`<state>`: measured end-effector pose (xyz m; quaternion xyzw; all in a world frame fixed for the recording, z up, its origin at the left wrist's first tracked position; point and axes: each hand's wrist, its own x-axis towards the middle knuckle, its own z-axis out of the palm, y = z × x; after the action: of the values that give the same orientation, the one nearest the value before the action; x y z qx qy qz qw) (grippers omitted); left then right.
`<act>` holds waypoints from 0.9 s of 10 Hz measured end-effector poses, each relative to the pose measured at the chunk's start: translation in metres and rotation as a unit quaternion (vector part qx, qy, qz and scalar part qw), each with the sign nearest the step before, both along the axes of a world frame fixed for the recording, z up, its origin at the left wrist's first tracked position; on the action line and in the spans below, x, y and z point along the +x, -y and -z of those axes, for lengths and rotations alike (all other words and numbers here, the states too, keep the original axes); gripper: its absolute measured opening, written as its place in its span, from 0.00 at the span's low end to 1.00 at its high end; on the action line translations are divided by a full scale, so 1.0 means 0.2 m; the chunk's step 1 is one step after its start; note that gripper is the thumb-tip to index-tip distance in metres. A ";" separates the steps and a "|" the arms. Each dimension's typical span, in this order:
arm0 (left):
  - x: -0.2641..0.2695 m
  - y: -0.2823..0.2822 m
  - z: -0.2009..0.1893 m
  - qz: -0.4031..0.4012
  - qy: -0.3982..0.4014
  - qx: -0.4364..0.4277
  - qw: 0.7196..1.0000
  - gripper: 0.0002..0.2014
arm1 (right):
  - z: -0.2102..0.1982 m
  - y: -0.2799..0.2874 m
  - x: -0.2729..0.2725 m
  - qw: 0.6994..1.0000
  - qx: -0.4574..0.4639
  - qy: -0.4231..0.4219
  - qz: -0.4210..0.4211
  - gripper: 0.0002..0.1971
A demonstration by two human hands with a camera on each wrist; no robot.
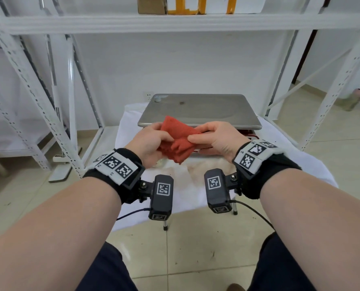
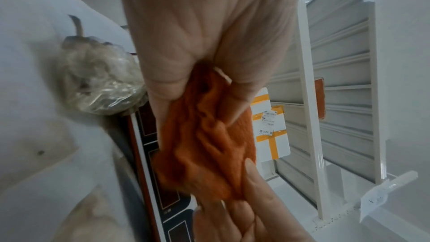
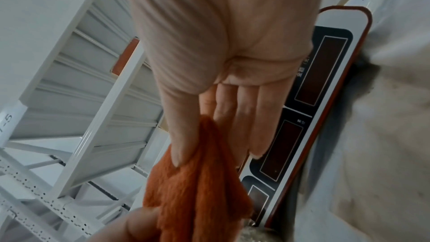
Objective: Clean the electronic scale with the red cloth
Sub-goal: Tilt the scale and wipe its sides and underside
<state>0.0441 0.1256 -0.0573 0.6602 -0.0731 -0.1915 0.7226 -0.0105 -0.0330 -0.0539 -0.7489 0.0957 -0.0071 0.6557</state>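
The red cloth [image 1: 179,139] is bunched between both hands, held in the air just in front of the electronic scale [image 1: 198,110]. My left hand [image 1: 153,139] grips its left side with curled fingers, and my right hand [image 1: 214,137] pinches its right edge between thumb and fingers. The scale has a steel weighing pan with a dark spot near its back and a red body below. In the left wrist view the cloth [image 2: 204,144] hangs from my left hand [image 2: 204,47] over the scale's display panel [image 2: 151,135]. The right wrist view shows the cloth [image 3: 197,187] under my thumb, beside the display panel [image 3: 309,98].
The scale stands on a small table draped in a stained white sheet [image 1: 206,171]. White metal shelving [image 1: 48,101] surrounds it, with boxes [image 1: 195,5] on the shelf above. A crumpled plastic bag [image 2: 97,80] lies left of the scale. Tiled floor lies below.
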 end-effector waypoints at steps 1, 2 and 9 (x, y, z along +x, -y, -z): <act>0.03 -0.01 -0.06 -0.083 -0.019 -0.011 0.996 0.24 | 0.02 0.01 0.04 0.998 0.003 -0.046 0.045 0.13; 0.08 -0.08 -0.08 -0.123 -0.042 0.005 0.991 0.18 | 0.07 0.03 0.09 0.987 0.035 -0.112 0.106 0.13; 0.33 -0.42 0.19 -0.077 -0.170 0.142 0.972 0.09 | 0.22 -0.40 0.47 0.950 0.155 -0.263 0.070 0.10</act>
<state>0.1102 0.2091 -0.0948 0.7174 0.1296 -0.2534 0.6358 0.0839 0.0464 -0.0973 -0.6047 0.3170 0.1593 0.7131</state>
